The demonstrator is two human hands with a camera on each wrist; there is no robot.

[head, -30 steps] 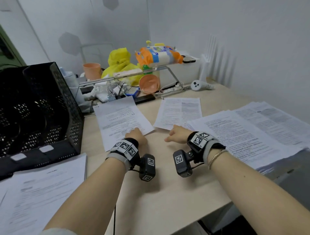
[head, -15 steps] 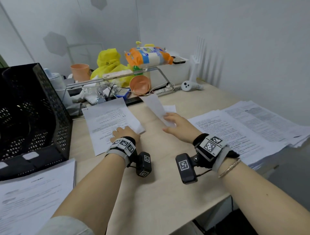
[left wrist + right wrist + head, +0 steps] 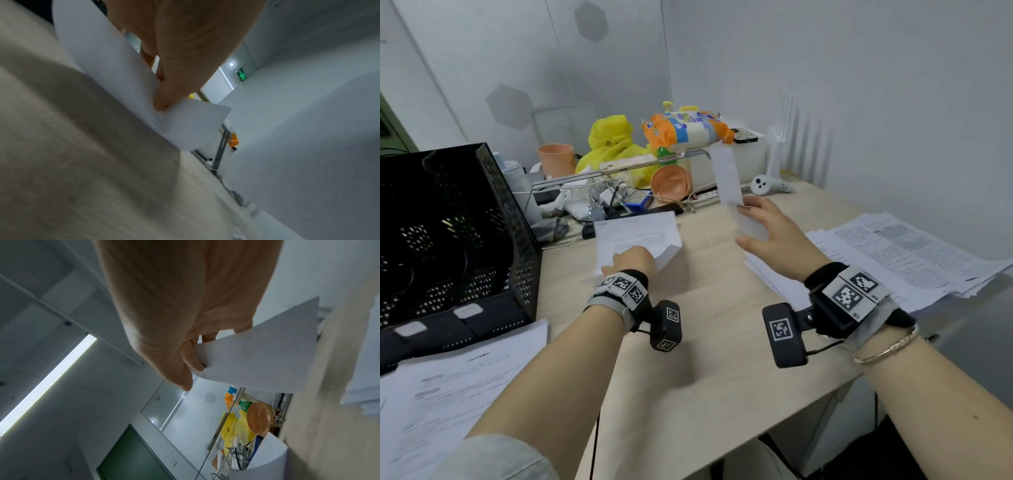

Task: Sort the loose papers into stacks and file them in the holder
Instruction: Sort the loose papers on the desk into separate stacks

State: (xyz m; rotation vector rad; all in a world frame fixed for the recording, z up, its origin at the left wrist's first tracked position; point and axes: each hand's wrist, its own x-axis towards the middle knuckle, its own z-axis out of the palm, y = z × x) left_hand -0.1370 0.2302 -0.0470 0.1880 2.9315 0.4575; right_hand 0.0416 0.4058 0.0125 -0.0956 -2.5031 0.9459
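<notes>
Two sheets are in my hands at once right now. My right hand [image 3: 767, 236] has one loose sheet [image 3: 731, 192] lifted clear off the counter [image 3: 709, 342], pinched between thumb and fingers at its lower edge, so it stands almost upright and bends a bit above my knuckles. The right wrist view shows the thumb [image 3: 192, 358] pressed on one face and the fingers behind the other.

My left hand [image 3: 631, 260] is down low on the second sheet [image 3: 637, 236], which lies just ahead of it. From the left wrist view my fingers [image 3: 164, 91] are curled and gripping the near corner, and that corner is peeled up and curling off the counter while the far part stays flat.

Beside my right hand, out to the right, sits a big fanned-out pile of printed papers [image 3: 900, 253], its near edge running under my wrist. Left of my left hand is the black mesh holder [image 3: 458, 233], and nearer to me than that, by my left forearm, another stack of printed pages [image 3: 452, 394]. Beyond both hands it's clutter: an orange cup [image 3: 555, 159], a yellow bag [image 3: 613, 140], an orange bowl [image 3: 670, 183].
</notes>
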